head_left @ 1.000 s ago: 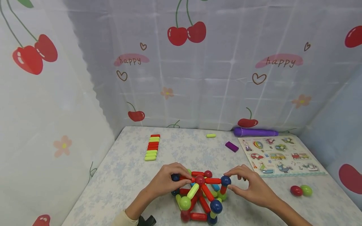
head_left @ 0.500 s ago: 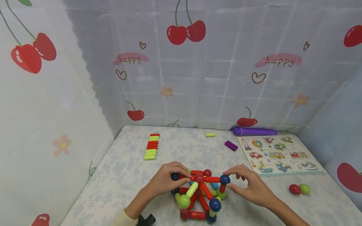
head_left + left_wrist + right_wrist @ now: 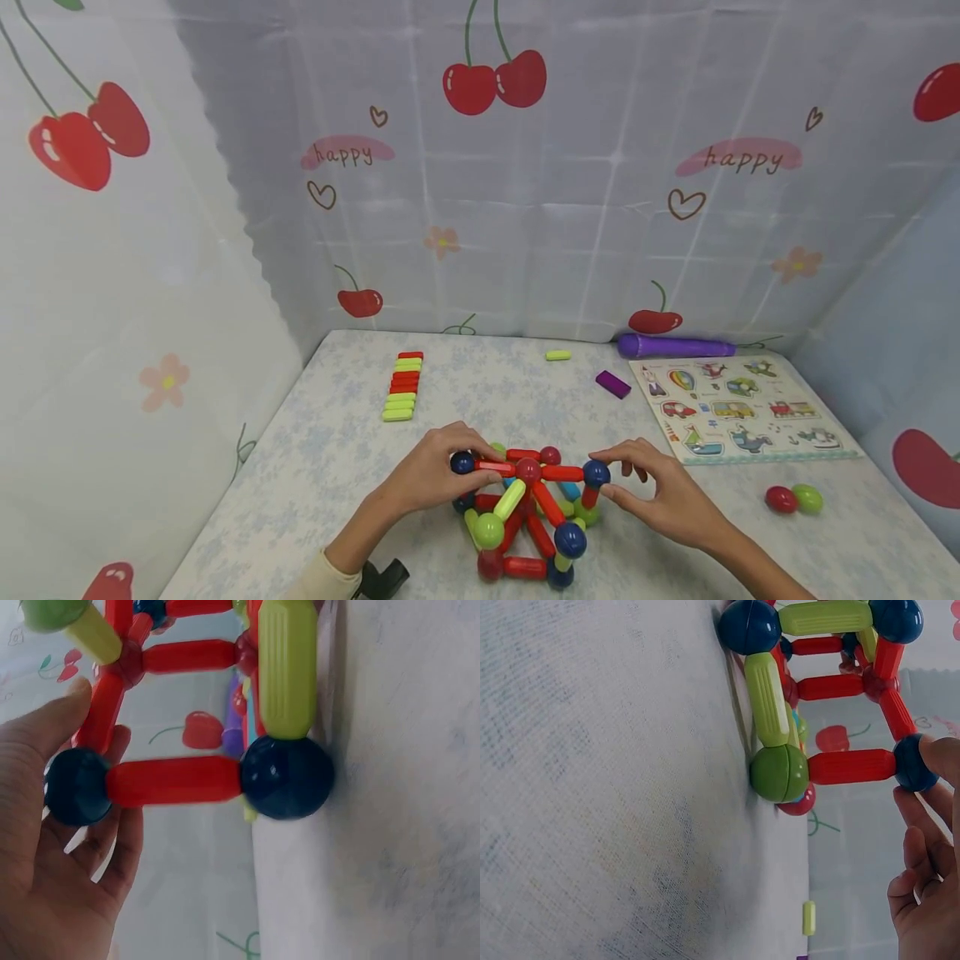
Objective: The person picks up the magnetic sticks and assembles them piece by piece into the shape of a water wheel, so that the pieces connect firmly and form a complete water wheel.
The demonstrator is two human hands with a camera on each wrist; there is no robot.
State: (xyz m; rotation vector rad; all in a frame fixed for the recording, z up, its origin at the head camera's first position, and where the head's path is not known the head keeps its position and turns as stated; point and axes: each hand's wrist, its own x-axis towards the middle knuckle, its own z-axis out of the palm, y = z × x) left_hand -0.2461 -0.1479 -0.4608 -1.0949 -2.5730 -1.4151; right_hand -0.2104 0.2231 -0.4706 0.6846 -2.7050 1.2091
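Red plastic rods and glossy balls make up the magnetic frame (image 3: 528, 517) that sits on the table between the two hands, and both hands are on its upper corners. The left hand (image 3: 431, 473) pinches the dark blue ball (image 3: 462, 462) at the top left corner, thumb below and fingers curled over; over the past second that ball has come more into view and the red rod (image 3: 495, 467) beside it now lies level, so the corner looks freshly seated. The right hand (image 3: 660, 492) has hardly shifted and pinches the blue ball (image 3: 596, 473) at the top right corner. The frame is a squat cage of red and lime rods joined by blue, red and green balls. Beyond the left hand lies a stack of spare rods (image 3: 402, 386); beyond the right, a picture puzzle board (image 3: 738, 408) and two loose balls (image 3: 793, 498).
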